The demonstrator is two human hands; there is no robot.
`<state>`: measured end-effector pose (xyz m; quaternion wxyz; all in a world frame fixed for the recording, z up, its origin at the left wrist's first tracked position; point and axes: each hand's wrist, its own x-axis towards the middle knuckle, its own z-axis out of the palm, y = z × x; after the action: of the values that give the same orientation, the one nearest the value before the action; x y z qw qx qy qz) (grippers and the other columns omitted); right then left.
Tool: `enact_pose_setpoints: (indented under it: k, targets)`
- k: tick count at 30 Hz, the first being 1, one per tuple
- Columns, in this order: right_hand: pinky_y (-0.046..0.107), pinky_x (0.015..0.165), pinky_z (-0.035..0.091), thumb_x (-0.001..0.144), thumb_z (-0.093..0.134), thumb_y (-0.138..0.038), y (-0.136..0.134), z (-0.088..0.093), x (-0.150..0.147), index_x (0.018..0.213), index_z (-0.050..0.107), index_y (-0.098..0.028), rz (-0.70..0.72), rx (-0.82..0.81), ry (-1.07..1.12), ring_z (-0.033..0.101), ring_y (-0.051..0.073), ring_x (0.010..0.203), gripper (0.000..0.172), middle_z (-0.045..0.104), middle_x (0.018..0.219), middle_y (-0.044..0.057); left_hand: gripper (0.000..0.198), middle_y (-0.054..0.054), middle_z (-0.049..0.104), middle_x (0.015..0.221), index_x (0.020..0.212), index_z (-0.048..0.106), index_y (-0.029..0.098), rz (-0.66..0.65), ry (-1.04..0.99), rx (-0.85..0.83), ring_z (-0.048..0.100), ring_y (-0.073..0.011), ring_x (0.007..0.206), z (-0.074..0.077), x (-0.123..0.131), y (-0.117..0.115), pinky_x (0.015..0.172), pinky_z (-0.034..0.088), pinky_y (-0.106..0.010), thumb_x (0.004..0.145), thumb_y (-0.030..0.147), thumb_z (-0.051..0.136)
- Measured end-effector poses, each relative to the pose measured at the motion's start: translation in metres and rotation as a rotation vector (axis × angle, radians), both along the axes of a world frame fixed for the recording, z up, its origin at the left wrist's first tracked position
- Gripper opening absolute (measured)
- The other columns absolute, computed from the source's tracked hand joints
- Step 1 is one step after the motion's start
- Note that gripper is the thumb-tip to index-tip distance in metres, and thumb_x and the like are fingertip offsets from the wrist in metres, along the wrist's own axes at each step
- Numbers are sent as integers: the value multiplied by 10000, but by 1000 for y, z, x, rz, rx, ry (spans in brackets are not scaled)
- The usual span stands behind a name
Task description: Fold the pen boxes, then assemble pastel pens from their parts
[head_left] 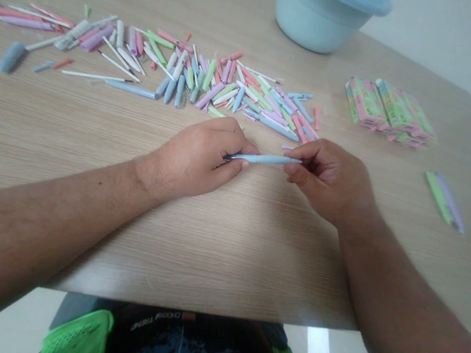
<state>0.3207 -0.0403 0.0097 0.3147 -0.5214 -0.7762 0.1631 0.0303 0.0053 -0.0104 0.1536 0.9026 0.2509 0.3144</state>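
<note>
A light blue pen barrel (270, 159) lies level between my hands, above the table close to the pile of pen parts. Its left end, with a darker tip partly covered, is pinched by the thumb and fingers of my left hand (207, 157). At its narrow right end, my right hand (329, 176) grips with thumb and fingertips. Just beyond the hands spreads a pile of pastel pen parts (231, 89): barrels, caps and thin white refills in blue, green, pink and purple.
A light blue basin (324, 11) stands at the back. Several stacked green and pink packs (389, 111) sit at the back right. Two pens, one green (438, 197) and one purple (450, 201), lie at the right. The table's front edge (196, 309) is near my body.
</note>
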Motion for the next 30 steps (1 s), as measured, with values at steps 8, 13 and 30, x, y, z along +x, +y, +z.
enact_pose_setpoints:
  k: [8, 13, 30]
  targets:
    - [332, 622, 446, 1049, 704, -691, 0, 5, -3, 942, 815, -246, -18, -36, -79, 656, 195, 652, 471, 769, 737, 23, 276, -96, 785, 1040, 1224, 837, 162, -20, -24, 21, 732, -275, 1020, -1, 0, 0, 962, 606, -438, 1087, 219, 605]
    - [328, 607, 426, 1096, 569, -756, -1, 13, -6, 769, 726, -246, 12, -94, -110, 631, 178, 585, 626, 735, 649, 20, 256, -91, 790, 1058, 1227, 827, 158, -52, -48, 46, 741, -260, 1045, -1, 0, -2, 973, 615, -414, 1093, 193, 612]
    - [339, 629, 426, 1017, 685, -790, 2, 8, -4, 919, 806, -240, 9, -50, -91, 610, 192, 644, 572, 727, 727, 25, 278, -95, 788, 1067, 1224, 838, 192, -35, 3, -30, 723, -265, 1033, 0, 1, 0, 997, 602, -424, 1081, 247, 606]
